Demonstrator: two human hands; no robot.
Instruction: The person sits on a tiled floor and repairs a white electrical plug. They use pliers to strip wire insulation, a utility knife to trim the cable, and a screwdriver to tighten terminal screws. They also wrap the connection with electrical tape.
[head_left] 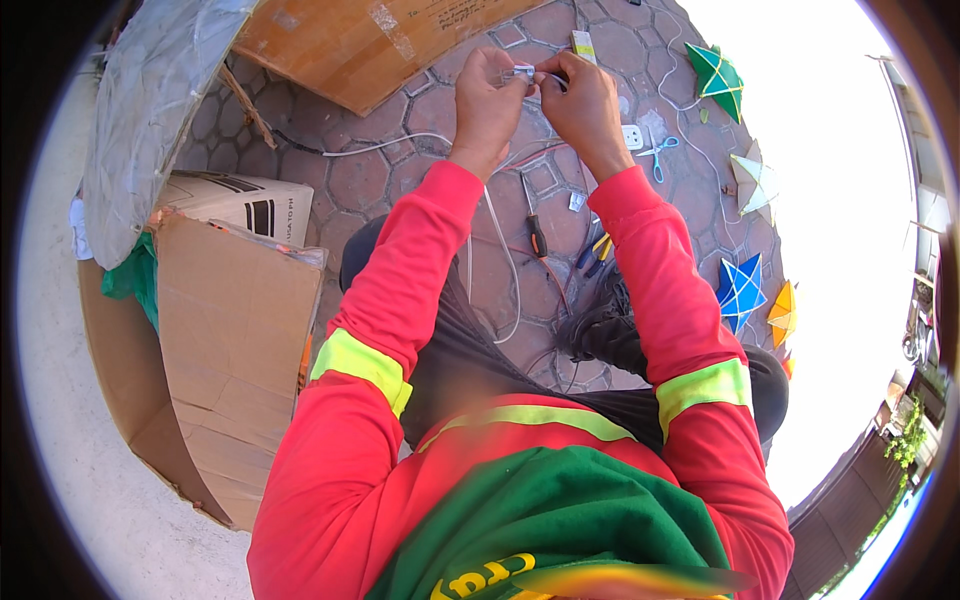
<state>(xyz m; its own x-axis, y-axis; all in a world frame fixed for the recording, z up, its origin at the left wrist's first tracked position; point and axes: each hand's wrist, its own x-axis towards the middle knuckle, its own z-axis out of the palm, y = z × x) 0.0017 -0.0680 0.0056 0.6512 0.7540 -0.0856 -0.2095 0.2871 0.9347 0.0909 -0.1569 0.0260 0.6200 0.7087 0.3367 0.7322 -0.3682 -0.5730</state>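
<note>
While small pale fitting is pinched in left hand, pale cable is apparently gripped by right hand; wiring judged underway, steady alignment called for.

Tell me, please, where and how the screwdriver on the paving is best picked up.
I'd probably grip the screwdriver by its black-and-orange handle, coming from above on the near side: that thicker end lies nearer, while the slim shaft points away.
</note>
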